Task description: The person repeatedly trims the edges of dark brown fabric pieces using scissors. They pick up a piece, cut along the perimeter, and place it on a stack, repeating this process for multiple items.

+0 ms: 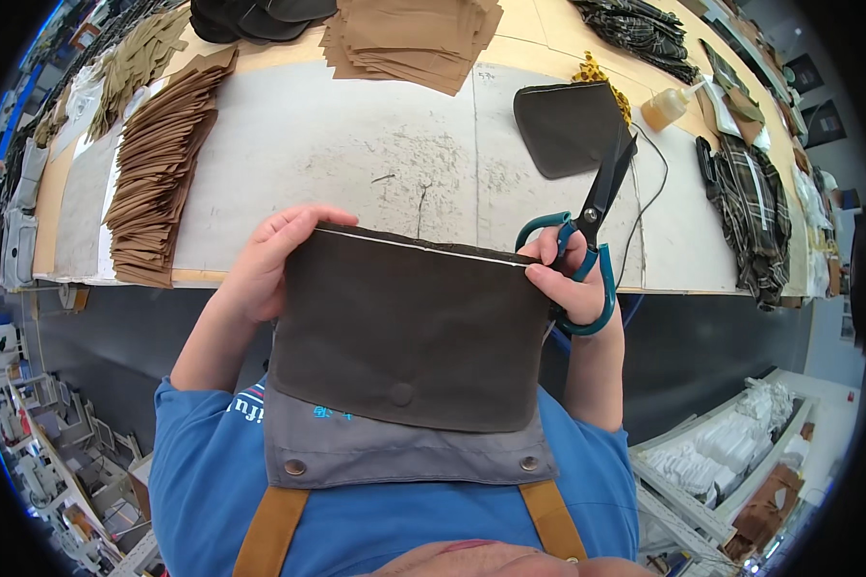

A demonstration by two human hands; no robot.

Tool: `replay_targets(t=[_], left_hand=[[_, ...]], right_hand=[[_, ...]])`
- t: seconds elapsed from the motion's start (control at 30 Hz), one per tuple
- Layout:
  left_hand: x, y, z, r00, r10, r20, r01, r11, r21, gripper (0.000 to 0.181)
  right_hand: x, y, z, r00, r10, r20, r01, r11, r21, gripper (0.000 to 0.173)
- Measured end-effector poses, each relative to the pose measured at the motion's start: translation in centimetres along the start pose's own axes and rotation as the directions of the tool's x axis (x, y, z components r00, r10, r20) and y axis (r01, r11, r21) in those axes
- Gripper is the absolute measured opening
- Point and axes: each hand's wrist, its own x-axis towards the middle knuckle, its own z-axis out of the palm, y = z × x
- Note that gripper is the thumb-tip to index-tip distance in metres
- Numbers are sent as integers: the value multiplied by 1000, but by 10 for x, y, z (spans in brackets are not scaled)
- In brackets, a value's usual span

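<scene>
A dark brown flap-shaped piece (411, 324) with rounded lower corners is held up before my chest. Along its top edge runs a thin white line, and a round bump shows near its lower edge. My left hand (278, 256) grips the top left corner. At the top right corner, my right hand (570, 278) pinches the piece between thumb and fingers. Teal-handled scissors (592, 216) hang on that same hand, handles around the fingers and dark blades pointing up and away. A similar dark piece (570, 126) lies on the table beyond the blades.
On the table (274, 159) stand a long row of folded brown pieces (162, 173) at left and a stack of brown sheets (415, 43) at the back. At right are a squeeze bottle (667, 108), a dark cord (653, 205) and plaid fabric (754, 209). Bins (722, 447) stand lower right.
</scene>
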Motion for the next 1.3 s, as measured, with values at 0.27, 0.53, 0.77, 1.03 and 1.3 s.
replay_targets(t=[0.27, 0.53, 0.77, 1.03, 1.3], left_hand=[[-3, 9, -7, 992, -86, -92, 105, 967, 230, 39], [12, 23, 0, 982, -189, 10, 174, 925, 338, 31], [11, 21, -2, 982, -186, 27, 169, 935, 313, 33], [21, 26, -13, 976, -195, 96, 156, 936, 314, 35], [21, 26, 1, 990, -142, 13, 127, 923, 363, 32]], right_hand=[[3, -3, 7, 999, -23, 25, 24, 999, -34, 18], [25, -44, 29, 961, 5, 276, 162, 800, -578, 26], [25, -39, 21, 1000, -7, -28, -1, 957, -291, 22], [14, -39, -18, 927, -25, 374, 302, 641, -706, 60], [7, -46, -27, 882, 196, 430, 276, 524, -806, 67]])
